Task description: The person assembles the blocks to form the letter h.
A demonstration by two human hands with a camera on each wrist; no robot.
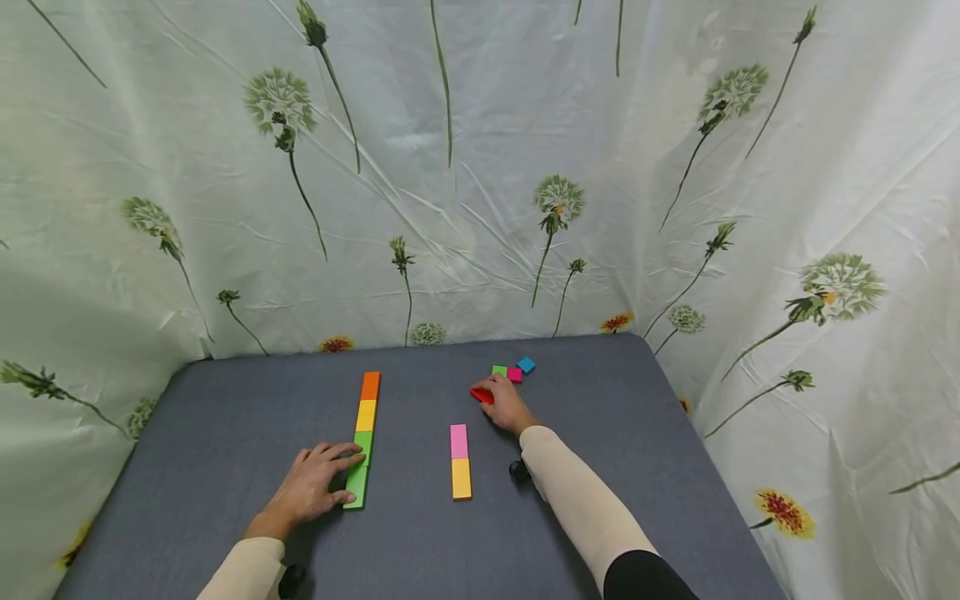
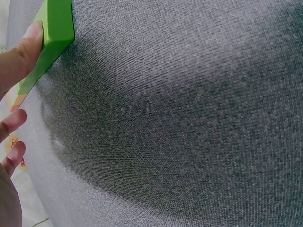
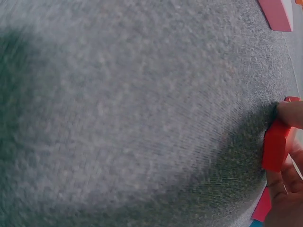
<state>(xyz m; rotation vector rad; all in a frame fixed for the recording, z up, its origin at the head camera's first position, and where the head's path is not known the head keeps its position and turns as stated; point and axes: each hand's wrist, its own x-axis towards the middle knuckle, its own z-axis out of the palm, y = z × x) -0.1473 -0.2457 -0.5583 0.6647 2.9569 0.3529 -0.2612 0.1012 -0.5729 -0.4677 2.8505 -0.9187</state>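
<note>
A: On the grey table, is anything carrying a label or writing?

B: Nothing readable is showing. The blocks are plain colours, and the flowered cloth hanging behind the table is carrying only printed blooms.

A: What is the right hand doing?

B: It is pinching a red block between its fingertips, low on the table just in front of three small squares: a green one, a pink one and a blue one. In the right wrist view the red block is sitting edge-on between the fingers, so its full shape is staying hidden.

A: And the left hand?

B: It is lying with straight fingers against the near end of a long row of blocks running from orange through yellow to green. It is pressing, not clasping. The left wrist view is catching only a corner of the green block with a fingertip on it; the rest is cut off.

A: Anything else lying there?

B: A pink and yellow strip is lying between the two hands, apart from both.
</note>
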